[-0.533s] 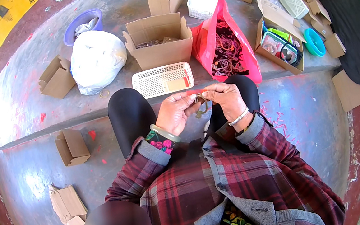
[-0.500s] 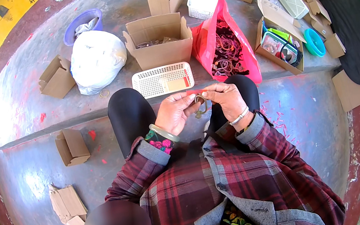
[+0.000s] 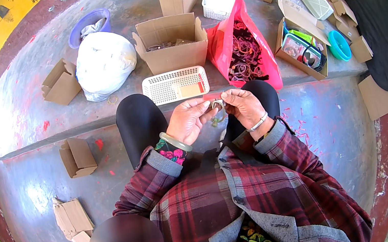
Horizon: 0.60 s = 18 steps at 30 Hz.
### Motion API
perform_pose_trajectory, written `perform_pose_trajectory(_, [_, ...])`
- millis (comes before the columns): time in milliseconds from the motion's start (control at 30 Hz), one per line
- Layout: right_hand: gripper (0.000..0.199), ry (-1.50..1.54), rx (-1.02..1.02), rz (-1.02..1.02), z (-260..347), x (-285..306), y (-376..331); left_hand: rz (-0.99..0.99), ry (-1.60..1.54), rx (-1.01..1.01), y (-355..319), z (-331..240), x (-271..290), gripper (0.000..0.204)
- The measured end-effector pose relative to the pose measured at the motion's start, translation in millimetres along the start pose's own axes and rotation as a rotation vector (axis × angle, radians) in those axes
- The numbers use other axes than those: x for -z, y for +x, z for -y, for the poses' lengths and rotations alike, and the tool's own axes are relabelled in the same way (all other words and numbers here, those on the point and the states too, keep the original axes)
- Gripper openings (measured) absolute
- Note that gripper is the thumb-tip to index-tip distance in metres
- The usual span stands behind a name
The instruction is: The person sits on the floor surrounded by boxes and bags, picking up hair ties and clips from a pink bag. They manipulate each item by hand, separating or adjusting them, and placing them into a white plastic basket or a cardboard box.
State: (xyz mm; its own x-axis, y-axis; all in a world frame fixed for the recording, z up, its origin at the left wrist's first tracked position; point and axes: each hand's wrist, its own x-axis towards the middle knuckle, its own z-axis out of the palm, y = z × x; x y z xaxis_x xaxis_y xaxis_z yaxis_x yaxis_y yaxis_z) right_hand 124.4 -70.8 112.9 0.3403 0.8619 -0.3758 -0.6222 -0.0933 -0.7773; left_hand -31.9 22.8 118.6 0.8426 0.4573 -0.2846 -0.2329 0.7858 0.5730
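Between my knees, my left hand (image 3: 189,121) and my right hand (image 3: 246,107) meet with pinched fingertips. They hold a small looped cord (image 3: 224,113), bracelet-like and pale, with a greenish tail hanging below. A narrow red strip (image 3: 211,96) shows at the top between the fingertips; how it joins the loop is too small to tell. Just beyond my hands lies a white perforated plastic basket (image 3: 160,89) with a tan-and-red card (image 3: 191,90) in it. To its right stands a red bag (image 3: 265,51) filled with tangled pinkish cords (image 3: 243,55).
A cardboard box (image 3: 175,58) stands behind the basket, beside a stuffed white plastic bag (image 3: 104,67). Farther right are an open carton (image 3: 292,59) of small goods and a teal bowl (image 3: 339,45). Another small box (image 3: 77,157) sits on the lower floor, below the raised step's edge.
My right fingertips have shifted slightly right and drawn away from the left ones. The loop has turned a little and looks paler; both hands keep their hold.
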Motion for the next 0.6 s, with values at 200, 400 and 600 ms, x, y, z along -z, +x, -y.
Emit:
perform_pose_trajectory(200, [0.011,-0.447,0.268,-0.061,0.7,-3.5,-1.5,-0.002,-0.016,-0.011,-0.2,1.7,1.0,0.025])
perform_pose_trajectory(400, [0.011,-0.367,0.232,-0.014,1.3,-2.5,-3.9,0.009,-0.033,-0.020,1.3,4.0,1.7,0.028])
perform_pose_trajectory(600, [0.015,-0.044,0.068,0.052,-5.5,2.3,-1.0,0.037,-0.034,-0.011,0.3,1.6,-0.3,0.029])
